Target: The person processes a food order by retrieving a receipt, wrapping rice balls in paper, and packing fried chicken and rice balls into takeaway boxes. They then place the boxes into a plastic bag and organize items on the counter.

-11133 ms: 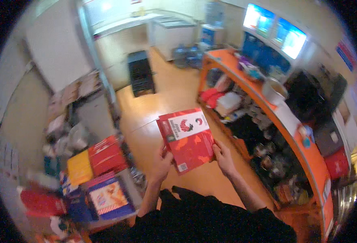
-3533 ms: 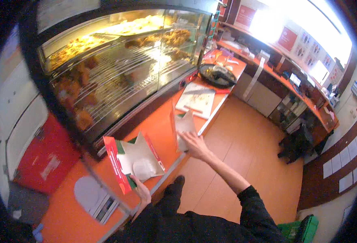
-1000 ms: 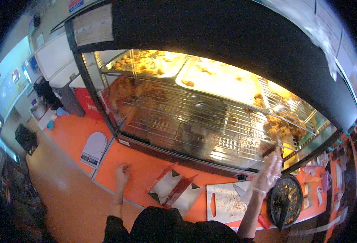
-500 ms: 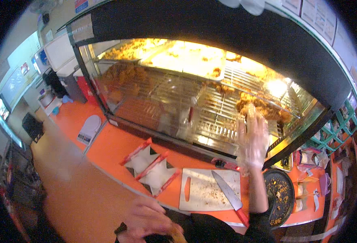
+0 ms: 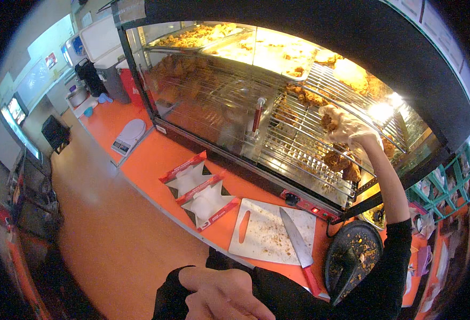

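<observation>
My right hand (image 5: 347,127), in a thin clear plastic glove, reaches into a lit glass food warmer (image 5: 203,136). Its fingers close round a piece of fried chicken (image 5: 328,118) over the wire rack (image 5: 299,140). More fried chicken pieces (image 5: 343,164) lie just below the hand. My bare left hand (image 5: 221,293) is low in front of my body, its fingers bent and together. The lower edge cuts them off, so anything inside is hidden.
On the orange counter (image 5: 152,154) lie two red-and-white paper food trays (image 5: 197,186), a white cutting board (image 5: 261,234) with crumbs, a red-handled knife (image 5: 297,240) and a round black pan (image 5: 368,240). A white scale (image 5: 129,136) stands farther left.
My right hand has gone deeper into the warmer, from spread fingers to closed on a chicken piece. My left hand has shifted slightly right and lower. The view has turned a little.
</observation>
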`<state>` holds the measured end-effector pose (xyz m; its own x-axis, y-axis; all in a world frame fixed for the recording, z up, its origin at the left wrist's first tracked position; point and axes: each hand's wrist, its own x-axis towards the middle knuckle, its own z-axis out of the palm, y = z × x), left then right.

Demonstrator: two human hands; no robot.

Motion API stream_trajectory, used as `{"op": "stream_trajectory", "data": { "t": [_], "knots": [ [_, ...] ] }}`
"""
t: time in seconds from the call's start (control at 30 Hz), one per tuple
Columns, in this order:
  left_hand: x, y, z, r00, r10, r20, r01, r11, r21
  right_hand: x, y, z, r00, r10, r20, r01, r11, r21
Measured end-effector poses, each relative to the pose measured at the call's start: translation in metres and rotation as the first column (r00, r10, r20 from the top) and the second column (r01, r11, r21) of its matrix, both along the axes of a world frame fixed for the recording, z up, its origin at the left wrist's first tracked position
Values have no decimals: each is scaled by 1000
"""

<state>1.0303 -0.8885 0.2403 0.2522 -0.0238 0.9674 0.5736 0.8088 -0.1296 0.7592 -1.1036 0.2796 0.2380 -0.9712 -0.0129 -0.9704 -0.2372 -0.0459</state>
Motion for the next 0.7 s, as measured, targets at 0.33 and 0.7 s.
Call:
{"op": "stream_trajectory", "data": {
  "t": [0.33, 0.7],
  "knots": [
    [49, -11, -69, 930, -326, 168, 286, 931, 227, 44, 0, -42, 993, 87, 81, -27, 829, -559],
    [82, 8, -137, 832, 555, -29, -18, 78, 997, 103, -63, -43, 965, -19, 262, 115, 927, -358]
  ]
}}
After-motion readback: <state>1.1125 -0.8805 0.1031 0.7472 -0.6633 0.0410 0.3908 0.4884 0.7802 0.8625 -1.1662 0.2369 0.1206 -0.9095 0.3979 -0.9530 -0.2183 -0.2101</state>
